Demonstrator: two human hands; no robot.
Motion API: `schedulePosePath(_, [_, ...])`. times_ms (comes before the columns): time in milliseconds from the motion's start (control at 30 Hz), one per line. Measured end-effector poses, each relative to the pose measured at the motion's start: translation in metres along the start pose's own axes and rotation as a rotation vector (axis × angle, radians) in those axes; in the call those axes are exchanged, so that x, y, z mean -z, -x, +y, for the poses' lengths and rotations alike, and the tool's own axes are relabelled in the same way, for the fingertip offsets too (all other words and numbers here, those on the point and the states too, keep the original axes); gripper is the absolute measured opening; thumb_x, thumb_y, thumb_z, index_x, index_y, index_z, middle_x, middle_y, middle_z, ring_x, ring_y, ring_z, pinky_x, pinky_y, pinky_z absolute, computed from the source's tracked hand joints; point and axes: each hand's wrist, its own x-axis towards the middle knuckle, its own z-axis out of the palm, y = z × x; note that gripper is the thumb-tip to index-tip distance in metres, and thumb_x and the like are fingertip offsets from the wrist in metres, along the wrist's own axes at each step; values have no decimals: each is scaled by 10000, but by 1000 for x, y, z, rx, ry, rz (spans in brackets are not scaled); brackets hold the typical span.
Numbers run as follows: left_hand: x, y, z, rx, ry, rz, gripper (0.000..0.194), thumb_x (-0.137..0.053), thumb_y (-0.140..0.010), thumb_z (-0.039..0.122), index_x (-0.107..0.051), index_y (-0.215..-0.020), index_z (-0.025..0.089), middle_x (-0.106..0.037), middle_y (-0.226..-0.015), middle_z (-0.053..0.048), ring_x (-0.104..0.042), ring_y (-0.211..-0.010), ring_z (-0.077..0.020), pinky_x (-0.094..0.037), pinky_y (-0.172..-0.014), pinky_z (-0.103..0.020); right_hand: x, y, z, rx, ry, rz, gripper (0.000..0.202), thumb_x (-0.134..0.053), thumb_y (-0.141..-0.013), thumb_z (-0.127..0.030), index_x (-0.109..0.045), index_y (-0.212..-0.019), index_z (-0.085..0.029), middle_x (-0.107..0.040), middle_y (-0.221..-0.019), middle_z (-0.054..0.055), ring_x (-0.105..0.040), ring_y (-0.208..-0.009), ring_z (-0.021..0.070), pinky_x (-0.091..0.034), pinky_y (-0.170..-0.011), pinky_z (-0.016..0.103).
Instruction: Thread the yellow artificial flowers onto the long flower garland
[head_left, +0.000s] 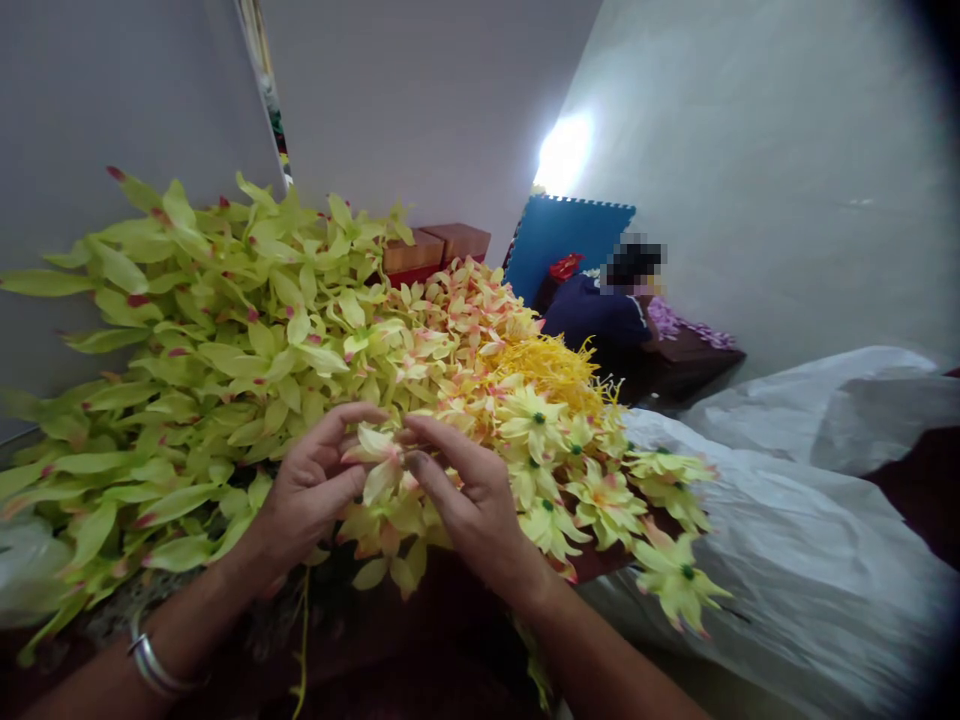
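Note:
Between my two hands is a pale yellow-pink artificial flower (381, 464), its petals partly covered by fingers. My left hand (319, 480) pinches it from the left side, with a silver bangle on that wrist. From the right, my right hand (472, 495) grips near the flower's edge with thumb and forefinger. Large green petal pieces (225, 370) with pink tips are heaped to the left. Behind my hands lie smaller pink-tinged petal pieces (480, 310) and a bunch of yellow strands (544, 370). Several layered yellow-green flowers (534, 420) lie to the right.
Reddish-brown boxes (454, 243) stand behind the heap. Further back, a person in a dark top (596, 320) sits by a low table with purple pieces (679, 325). A blue mat (574, 240) leans there. White plastic sheeting (765, 540) spreads on the right.

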Motion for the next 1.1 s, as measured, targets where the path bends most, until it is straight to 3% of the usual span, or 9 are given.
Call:
schedulePosePath(133, [2,0,-5,7,-11,13,323,-659,-758,164,-562,-1060,218,-692,-773,3,-622,-659,-87,-470,-613,-142,-3,0,3,-14,-18,37,160,-560,-833,-203,-636,-974,-207,-664,-845,24,-613,-770,147,-498,-654,260])
schedulePosePath(267, [2,0,-6,25,5,16,333,-676,-750,180,-558,-1060,207,-693,-759,-7,-617,-636,-90,-471,-589,-146,-3,0,3,28,15,58,143,-575,-823,-184,-640,-948,-209,-654,-810,14,-601,-736,138,-490,-645,257])
schedulePosePath(467, [2,0,-4,48,46,-8,343,-680,-735,172,-556,-1051,221,-666,-698,16,-607,-612,-99,-476,-585,-176,0,2,2,145,-56,154,265,-584,-808,-129,-630,-1044,-240,-636,-1021,56,-588,-966,179,-495,-834,337])
schedulePosePath(633, [3,0,-6,90,59,-30,392,-695,-722,194,-547,-1083,232,-667,-700,10,-579,-567,-89,-440,-551,-172,3,-5,1,-16,-370,-24,318,-650,-774,-189,-634,-1077,-283,-586,-1209,45,-515,-1160,204,-467,-928,368])
schedulePosePath(767, [5,-1,-7,124,32,-59,437,-685,-739,217,-521,-1143,246,-650,-664,16,-557,-548,-88,-424,-545,-182,5,-10,2,-61,-427,-170,252,-673,-757,-175,-677,-992,-266,-591,-1199,43,-520,-1158,194,-392,-1013,395])
schedulePosePath(1100, [-1,0,-5,113,50,-19,427,-698,-723,224,-516,-1108,254,-572,-611,43,-454,-503,-57,-346,-489,-148,-1,-7,0,-9,-260,-43,156,-641,-777,-140,-682,-908,-215,-636,-1051,56,-588,-1033,170,-448,-939,321])
